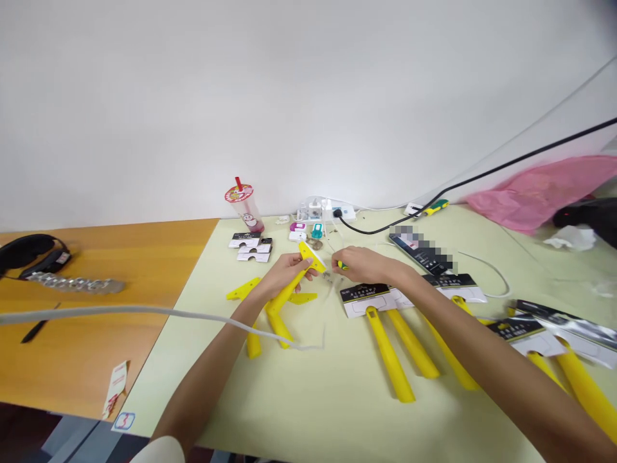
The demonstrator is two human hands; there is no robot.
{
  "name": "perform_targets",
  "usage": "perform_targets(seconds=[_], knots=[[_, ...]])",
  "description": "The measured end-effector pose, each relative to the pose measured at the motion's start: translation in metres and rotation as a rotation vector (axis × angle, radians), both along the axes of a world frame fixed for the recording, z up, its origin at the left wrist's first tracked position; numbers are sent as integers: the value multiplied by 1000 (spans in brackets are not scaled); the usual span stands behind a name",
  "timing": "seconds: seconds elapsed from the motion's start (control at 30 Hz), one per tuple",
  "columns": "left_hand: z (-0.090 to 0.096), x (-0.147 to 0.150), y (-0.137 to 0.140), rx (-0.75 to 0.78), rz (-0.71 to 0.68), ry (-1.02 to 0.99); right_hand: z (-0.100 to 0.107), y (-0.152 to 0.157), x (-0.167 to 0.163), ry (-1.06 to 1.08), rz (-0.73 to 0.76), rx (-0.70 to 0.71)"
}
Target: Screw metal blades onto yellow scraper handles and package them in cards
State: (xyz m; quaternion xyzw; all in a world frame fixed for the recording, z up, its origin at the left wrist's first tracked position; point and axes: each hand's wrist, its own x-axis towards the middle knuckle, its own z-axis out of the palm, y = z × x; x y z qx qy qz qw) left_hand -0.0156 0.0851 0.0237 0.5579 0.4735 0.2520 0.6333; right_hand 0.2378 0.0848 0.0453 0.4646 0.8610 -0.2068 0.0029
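Observation:
My left hand is closed round a yellow scraper with a wide, angled head, held above the table. Close to that head, my right hand grips a small screwdriver; only a bit of its green and yellow handle shows, and its tip is too blurred to make out. Under my left forearm lie more yellow scraper pieces. Small metal bits sit on the table between my hands. Right of them, yellow handles with black and white header cards lie in a row.
A lidded cup with a red straw stands at the back, beside stacked cards. Near the wall are a power strip, a black cable and a phone. A pink bag lies far right. A pale cable crosses the front.

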Motion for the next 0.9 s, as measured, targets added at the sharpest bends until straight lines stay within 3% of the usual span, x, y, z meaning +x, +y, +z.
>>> perform_targets(seconds=[0.33, 0.53, 0.9], knots=[[22, 33, -21, 29, -138, -26, 10, -8, -7, 549, -151, 115], [23, 35, -30, 49, -188, -40, 13, -13, -8, 438, -112, 162], [25, 27, -45, 17, -197, -17, 41, -22, -15, 297, -64, 108]])
